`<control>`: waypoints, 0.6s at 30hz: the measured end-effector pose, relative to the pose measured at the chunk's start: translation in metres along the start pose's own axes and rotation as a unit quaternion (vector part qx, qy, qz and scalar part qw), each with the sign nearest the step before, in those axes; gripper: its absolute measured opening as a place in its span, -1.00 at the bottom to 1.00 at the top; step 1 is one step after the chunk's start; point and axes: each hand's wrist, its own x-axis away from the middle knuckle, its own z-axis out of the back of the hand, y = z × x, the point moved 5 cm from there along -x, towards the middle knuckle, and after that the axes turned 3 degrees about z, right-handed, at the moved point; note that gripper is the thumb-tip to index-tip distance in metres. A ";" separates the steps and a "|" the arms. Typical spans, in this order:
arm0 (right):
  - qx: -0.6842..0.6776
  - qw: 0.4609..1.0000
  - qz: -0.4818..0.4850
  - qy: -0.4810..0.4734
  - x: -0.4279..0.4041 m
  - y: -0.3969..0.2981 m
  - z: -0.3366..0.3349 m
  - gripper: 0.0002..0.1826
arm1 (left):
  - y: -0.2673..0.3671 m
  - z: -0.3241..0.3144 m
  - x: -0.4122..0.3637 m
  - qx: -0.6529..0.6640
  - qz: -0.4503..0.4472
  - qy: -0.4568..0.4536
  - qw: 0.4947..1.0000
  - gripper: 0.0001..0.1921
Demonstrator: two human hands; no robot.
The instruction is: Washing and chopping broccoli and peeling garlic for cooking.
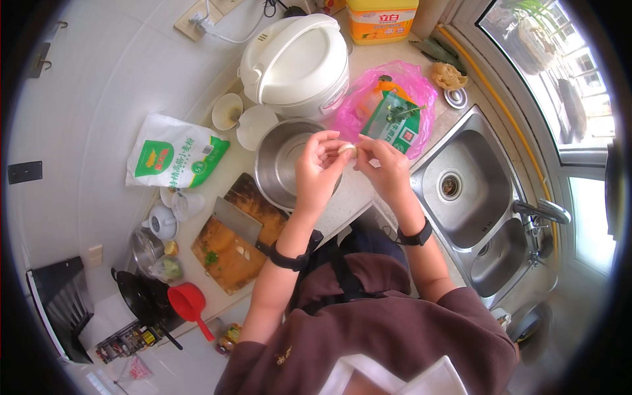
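Between my two hands, over the counter's front part, is a small whitish garlic clove [347, 149]. My left hand [321, 165] grips it between thumb and fingers, above the right rim of a steel pot [269, 165]. The fingertips of my right hand [382, 165] touch the clove's right side. Below the hands to the left lies a wooden cutting board [217, 244] with a cleaver [238, 220] across it. Peeled garlic cloves [243, 252] and chopped green herbs [211, 257] rest on the board. A pink plastic bag [427, 106] with green packaging lies beyond my right hand.
A white rice cooker [301, 64] stands behind the pot. The double steel sink [464, 177] is at the right. A flour bag [173, 153], bowls [227, 111], a red ladle [186, 301] and a black wok [138, 296] are at the left.
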 end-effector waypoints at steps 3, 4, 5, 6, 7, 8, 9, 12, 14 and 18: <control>-0.013 1.000 0.016 -0.004 -0.004 -0.011 -0.001 -0.84 | -0.010 0.006 -0.001 0.024 0.010 0.014 1.000 -0.74; -0.013 1.000 0.017 -0.005 -0.003 -0.010 -0.002 -0.84 | -0.012 0.008 -0.002 0.025 0.010 0.015 1.000 -0.74; -0.021 1.000 0.002 -0.008 -0.002 -0.007 -0.004 -0.84 | -0.014 0.010 -0.002 0.038 0.015 0.017 0.999 -0.76; -0.028 0.999 -0.014 -0.010 -0.001 -0.005 -0.005 -0.85 | -0.016 0.010 -0.002 0.050 0.020 0.018 0.998 -0.77; -0.028 0.999 -0.014 -0.011 -0.001 -0.005 -0.005 -0.85 | -0.016 0.010 -0.002 0.051 0.020 0.019 0.998 -0.77; -0.014 1.000 -0.002 -0.002 -0.001 -0.006 -0.004 -0.84 | -0.016 0.008 -0.002 0.061 0.021 0.012 0.998 -0.77; 0.000 1.000 0.009 0.007 -0.001 -0.008 -0.003 -0.84 | -0.015 0.007 -0.001 0.071 0.022 0.005 0.997 -0.77; 0.035 0.998 0.041 0.025 -0.002 -0.006 0.001 -0.84 | -0.009 0.004 0.004 0.025 0.006 0.017 1.000 -0.76; 0.049 0.997 0.050 0.025 -0.006 -0.008 0.004 -0.84 | -0.014 0.003 0.006 0.001 -0.008 0.015 1.000 -0.75; 0.074 0.993 0.017 0.093 -0.016 -0.011 0.019 -0.84 | -0.013 0.009 0.010 -0.148 -0.041 -0.011 0.988 -0.71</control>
